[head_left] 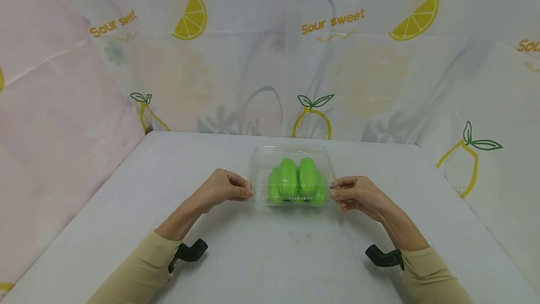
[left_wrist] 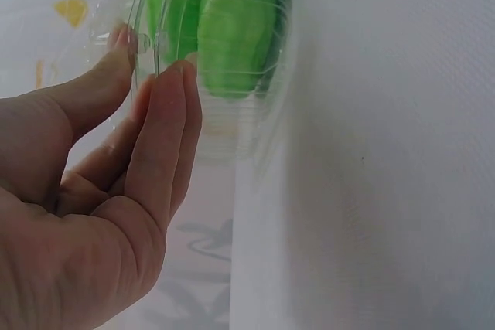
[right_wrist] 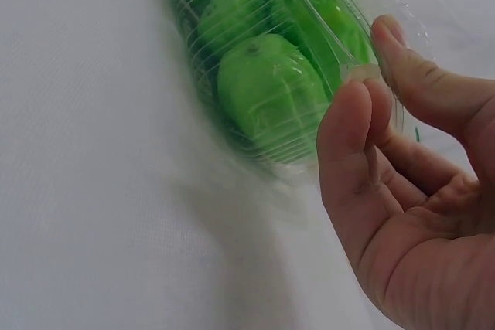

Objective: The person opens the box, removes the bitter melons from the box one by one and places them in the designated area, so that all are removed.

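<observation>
A clear plastic clamshell box (head_left: 291,149) is in the middle of the head view, its lid lying over several bright green, elongated, fruit-like pieces (head_left: 288,178). On the box's left side, my left hand (head_left: 222,186) pinches the rim between thumb and fingers. My right hand (head_left: 360,196) grips the opposite rim the same way. In the left wrist view, the thumb and fingertips meet at the edge where lid and base come together. Ribbed clear walls show the green pieces (right_wrist: 267,94) in the right wrist view. Whether the base touches the table cannot be told.
A white-covered table (head_left: 295,257) extends around the box. Behind it hangs a pale cloth (head_left: 236,60) printed with lemons and lettering, and similar cloth walls stand on both sides. Black curved mounts (head_left: 191,250) stick out from both sleeve cuffs.
</observation>
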`<state>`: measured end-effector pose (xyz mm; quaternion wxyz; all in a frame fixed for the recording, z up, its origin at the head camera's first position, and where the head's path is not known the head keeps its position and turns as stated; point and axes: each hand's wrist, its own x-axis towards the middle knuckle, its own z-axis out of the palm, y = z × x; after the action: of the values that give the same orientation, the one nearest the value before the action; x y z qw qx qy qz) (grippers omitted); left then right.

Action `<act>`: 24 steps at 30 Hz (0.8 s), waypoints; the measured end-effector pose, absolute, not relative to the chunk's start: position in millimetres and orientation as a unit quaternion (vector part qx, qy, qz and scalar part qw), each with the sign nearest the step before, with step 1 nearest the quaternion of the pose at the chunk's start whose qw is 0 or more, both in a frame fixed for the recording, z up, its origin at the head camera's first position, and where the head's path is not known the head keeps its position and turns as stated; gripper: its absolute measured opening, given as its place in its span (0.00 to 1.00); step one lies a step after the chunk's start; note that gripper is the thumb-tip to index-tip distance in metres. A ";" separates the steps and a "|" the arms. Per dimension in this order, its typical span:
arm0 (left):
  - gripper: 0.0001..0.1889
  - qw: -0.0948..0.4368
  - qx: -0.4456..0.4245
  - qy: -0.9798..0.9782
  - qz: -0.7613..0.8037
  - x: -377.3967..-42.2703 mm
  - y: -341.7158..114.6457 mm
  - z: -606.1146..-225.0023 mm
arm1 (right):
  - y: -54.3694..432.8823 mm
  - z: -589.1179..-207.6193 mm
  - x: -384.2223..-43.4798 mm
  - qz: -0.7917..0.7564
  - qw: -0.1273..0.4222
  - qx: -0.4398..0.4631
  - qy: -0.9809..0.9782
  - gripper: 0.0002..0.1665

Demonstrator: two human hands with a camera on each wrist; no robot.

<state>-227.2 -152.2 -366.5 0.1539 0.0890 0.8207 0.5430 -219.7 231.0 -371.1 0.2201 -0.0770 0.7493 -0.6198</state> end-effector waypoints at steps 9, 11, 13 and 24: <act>0.10 0.183 0.104 0.808 0.550 -231.4 -153.4 -368.7 | 233.5 -367.3 -219.6 -0.608 0.223 -0.089 0.757 0.27; 0.11 0.195 0.107 0.802 0.554 -231.9 -154.3 -369.1 | 233.9 -367.2 -220.1 -0.605 0.226 -0.091 0.758 0.27; 0.12 0.207 0.113 0.798 0.555 -232.4 -155.4 -369.1 | 234.3 -366.9 -220.5 -0.600 0.228 -0.095 0.761 0.27; 0.15 0.249 0.132 0.773 0.568 -235.5 -160.2 -366.3 | 233.2 -362.4 -220.8 -0.564 0.236 -0.108 0.784 0.18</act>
<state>-235.5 -160.2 -366.3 0.2486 0.1320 0.7735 0.5679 -220.8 233.2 -362.4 0.2356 -0.1082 0.7843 -0.5636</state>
